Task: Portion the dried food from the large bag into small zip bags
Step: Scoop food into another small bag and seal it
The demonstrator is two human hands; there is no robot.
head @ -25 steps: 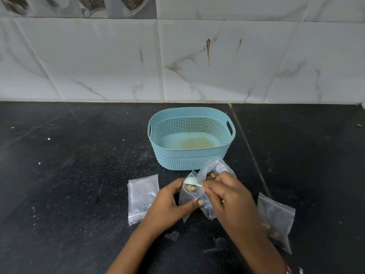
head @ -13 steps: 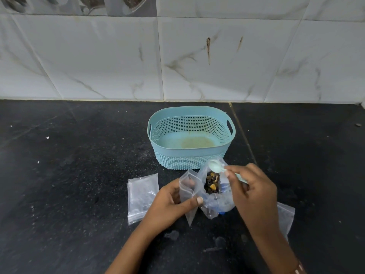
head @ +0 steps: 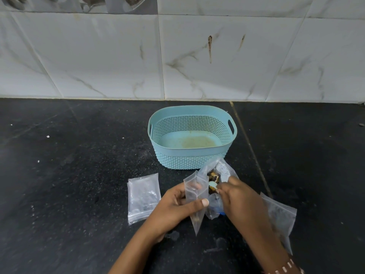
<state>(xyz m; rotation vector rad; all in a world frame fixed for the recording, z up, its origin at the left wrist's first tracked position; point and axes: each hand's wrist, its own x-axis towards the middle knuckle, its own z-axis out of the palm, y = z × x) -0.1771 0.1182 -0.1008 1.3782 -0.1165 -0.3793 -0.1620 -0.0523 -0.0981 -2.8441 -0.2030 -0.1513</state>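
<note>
Clear plastic is pinched in the left hand (head: pixel 173 206): thumb across the front, fingers curled behind the small zip bag (head: pixel 194 196), which is held upright with its mouth open and its lower corner hanging down. Just right of that thumb, the right hand (head: pixel 240 200) has its fingertips pressed together round a pale spoon (head: pixel 213 184), whose bowl sits in the mouth of the large bag (head: pixel 216 175) among the dark and yellow dried food (head: pixel 213 177). The two bags touch side by side between the hands.

Outward from the left fingers, a flat stack of empty zip bags (head: pixel 143 197) lies near, apart from the hand. Beyond the right wrist another zip bag (head: pixel 280 212) lies flat, partly under the forearm. Past both sets of fingertips stands a blue basket (head: pixel 192 153), its near wall just behind the large bag's top. Black counter (head: pixel 69 175) spreads wide to the left and right, ending at the tiled wall (head: pixel 177 56).

Half a second ago the spoon was raised above the large bag — now it has dipped into the contents, and the right hand has moved closer to the left.
</note>
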